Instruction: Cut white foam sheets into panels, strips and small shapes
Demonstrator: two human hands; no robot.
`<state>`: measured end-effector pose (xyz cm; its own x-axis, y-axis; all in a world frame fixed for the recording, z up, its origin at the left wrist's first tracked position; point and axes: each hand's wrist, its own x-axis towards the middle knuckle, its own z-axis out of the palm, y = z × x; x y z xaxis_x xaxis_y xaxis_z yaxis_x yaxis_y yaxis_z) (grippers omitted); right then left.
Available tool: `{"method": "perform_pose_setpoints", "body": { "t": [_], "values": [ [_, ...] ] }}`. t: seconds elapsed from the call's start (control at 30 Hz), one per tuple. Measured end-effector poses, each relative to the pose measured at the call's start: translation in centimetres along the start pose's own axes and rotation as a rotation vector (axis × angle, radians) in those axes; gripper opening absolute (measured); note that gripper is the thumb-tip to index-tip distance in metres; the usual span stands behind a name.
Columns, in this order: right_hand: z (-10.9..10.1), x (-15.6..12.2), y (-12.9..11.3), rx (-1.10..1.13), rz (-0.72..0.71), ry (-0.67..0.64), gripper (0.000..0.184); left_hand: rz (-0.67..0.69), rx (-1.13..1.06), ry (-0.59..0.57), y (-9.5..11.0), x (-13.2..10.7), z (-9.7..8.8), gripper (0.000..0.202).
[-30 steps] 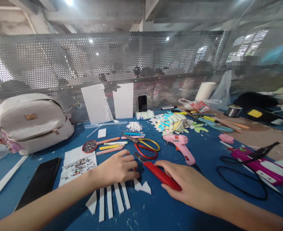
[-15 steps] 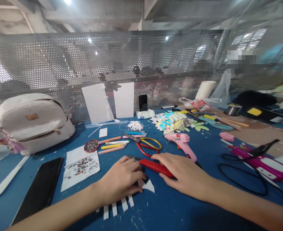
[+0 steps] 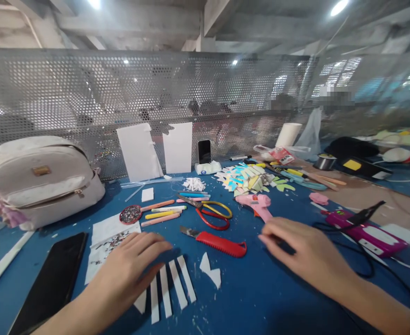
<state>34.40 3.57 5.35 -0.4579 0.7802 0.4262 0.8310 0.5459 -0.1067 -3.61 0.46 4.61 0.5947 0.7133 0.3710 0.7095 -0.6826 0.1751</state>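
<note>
My left hand [image 3: 130, 265] lies open and flat on the blue table [image 3: 246, 298], its fingers over the left ends of several white strips [image 3: 171, 288]. A red utility knife [image 3: 218, 242] rests on the table between my hands, touched by neither. My right hand [image 3: 300, 251] hovers open to the right of the knife, just in front of the pink glue gun [image 3: 257, 204], and holds nothing. A small white offcut [image 3: 210, 272] lies below the knife.
Scissors [image 3: 211, 211], coloured pens [image 3: 163, 211] and a heap of paper cut-outs [image 3: 246, 179] lie further back. A black phone [image 3: 51, 279] and a white backpack [image 3: 37, 179] are at the left. A magenta device with black cable [image 3: 361, 230] sits at the right.
My right hand has let go of the red knife and moved right toward the glue gun. My left hand slid left off the strips' middle and opened flat.
</note>
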Motion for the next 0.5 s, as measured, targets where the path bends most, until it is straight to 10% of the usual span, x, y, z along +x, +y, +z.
{"method": "perform_pose_setpoints", "body": {
  "t": [0.2, 0.5],
  "values": [
    [0.9, -1.3, 6.2, 0.086, 0.391, -0.003, 0.039, -0.322, 0.034, -0.065, -2.2, -7.3, 0.5, 0.038],
    [3.2, 2.2, 8.1, 0.377, 0.417, -0.135, 0.040, -0.554, -0.342, -0.284, -1.2, -5.8, 1.4, 0.016]
  ]
}}
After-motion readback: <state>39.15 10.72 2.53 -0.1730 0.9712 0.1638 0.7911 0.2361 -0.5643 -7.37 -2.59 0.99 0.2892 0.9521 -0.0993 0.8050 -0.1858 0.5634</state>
